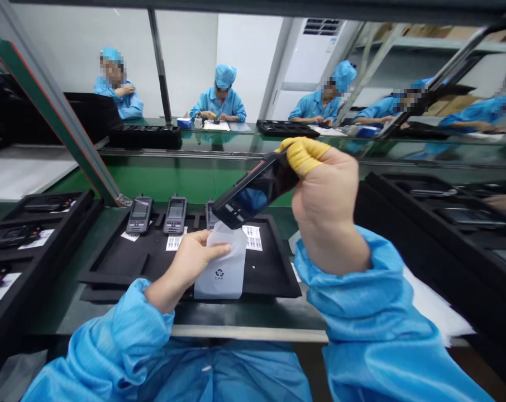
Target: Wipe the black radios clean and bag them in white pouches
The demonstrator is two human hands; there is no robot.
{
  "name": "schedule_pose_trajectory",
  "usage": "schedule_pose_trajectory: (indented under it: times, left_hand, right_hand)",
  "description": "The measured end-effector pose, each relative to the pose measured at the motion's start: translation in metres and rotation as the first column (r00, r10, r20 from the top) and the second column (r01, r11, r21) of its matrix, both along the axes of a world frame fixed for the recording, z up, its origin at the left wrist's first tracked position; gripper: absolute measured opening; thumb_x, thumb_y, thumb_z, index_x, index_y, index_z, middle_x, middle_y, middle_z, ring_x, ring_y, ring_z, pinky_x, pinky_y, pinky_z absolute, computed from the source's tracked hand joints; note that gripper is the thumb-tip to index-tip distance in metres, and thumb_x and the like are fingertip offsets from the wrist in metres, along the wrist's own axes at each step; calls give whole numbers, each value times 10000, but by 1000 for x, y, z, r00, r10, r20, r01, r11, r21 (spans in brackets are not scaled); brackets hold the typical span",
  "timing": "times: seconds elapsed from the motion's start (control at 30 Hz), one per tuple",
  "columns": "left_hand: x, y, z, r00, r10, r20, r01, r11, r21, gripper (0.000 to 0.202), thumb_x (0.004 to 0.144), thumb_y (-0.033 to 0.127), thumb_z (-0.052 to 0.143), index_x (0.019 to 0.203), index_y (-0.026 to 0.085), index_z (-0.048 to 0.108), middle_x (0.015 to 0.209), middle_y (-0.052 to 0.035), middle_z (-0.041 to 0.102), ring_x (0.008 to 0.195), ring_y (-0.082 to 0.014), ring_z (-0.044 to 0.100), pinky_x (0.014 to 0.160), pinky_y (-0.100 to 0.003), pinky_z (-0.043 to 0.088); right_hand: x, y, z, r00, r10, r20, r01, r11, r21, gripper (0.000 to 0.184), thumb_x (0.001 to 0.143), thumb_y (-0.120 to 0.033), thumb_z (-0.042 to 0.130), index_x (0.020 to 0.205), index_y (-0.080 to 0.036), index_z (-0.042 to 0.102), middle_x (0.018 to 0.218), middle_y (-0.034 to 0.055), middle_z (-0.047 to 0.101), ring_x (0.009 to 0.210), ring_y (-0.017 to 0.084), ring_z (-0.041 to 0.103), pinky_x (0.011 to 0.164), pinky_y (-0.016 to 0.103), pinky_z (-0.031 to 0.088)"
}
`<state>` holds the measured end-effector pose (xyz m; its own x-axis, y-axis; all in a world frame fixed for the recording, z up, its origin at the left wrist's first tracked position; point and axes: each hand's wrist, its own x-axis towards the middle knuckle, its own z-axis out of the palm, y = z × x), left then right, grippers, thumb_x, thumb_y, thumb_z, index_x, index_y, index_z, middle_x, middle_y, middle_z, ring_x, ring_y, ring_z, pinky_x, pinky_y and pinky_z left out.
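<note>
Head view: my left hand (193, 258) pinches a pouch (220, 265) above the tray (273, 273), my right hand (326, 187) grips a tilted phone (257, 190) by its upper end at the pouch's top, not yet inside, three others (175, 216) unbagged in the tray, as far as shown.

3 devices (175, 216) along far side of tray (273, 273); bag (223, 259) nearer, below held device (253, 195).

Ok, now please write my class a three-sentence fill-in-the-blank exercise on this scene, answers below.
1. The finger covers on the right hand are coloured ____.
2. The left hand holds a pale pouch printed with a ____ symbol.
3. The dark device is held in the person's ____ hand.
Answers: yellow; recycling; right.
</note>
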<state>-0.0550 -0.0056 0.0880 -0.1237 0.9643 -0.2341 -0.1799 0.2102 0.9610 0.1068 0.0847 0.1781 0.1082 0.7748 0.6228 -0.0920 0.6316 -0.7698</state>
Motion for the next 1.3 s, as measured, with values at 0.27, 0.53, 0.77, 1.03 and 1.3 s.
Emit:
schedule_pose_trajectory:
  times: [0.27,0.53,0.77,1.03,1.3]
  left_hand:
    - [-6,-8,-7,999,-11,39,11,1000,16,409,404,440,870,652,152,719,671,-43,706,594,-165,600,579,-280,463]
    - [-1,-6,-13,1000,-17,2,17,988,156,477,518,579,803,705,152,706,676,-31,694,590,-147,583,575,-257,447]
    - [8,-3,-3,999,-49,20,42,963,267,516,617,618,741,834,152,704,689,-12,684,604,-141,588,575,-245,471]
    - [29,3,10,964,190,-184,-86,883,462,474,789,625,575,817,181,739,718,-14,700,755,-180,640,661,-252,481]
    - [52,17,49,970,96,-226,65,788,613,377,831,515,606,998,204,738,1082,-31,726,1091,-236,629,973,-324,460]
  right_hand:
    - [-6,-1,-27,995,100,27,-99,994,-50,156,742,-399,706,796,-252,698,847,-9,681,890,166,645,849,362,519]
    - [-13,-9,-26,982,100,158,-74,984,-160,130,712,-324,719,733,-196,705,779,0,673,809,168,631,796,354,516]
    - [-21,-23,-26,952,236,195,-166,932,-321,102,663,-265,707,713,-176,711,729,-3,683,754,155,632,785,343,522]
    - [-1,-40,-27,900,185,394,-119,975,-186,75,698,-267,705,750,-218,726,818,9,696,871,186,627,896,388,485]
    - [50,-47,-38,951,205,233,-149,960,-235,623,686,-525,733,1250,-333,549,1188,14,613,1147,211,554,995,381,432]
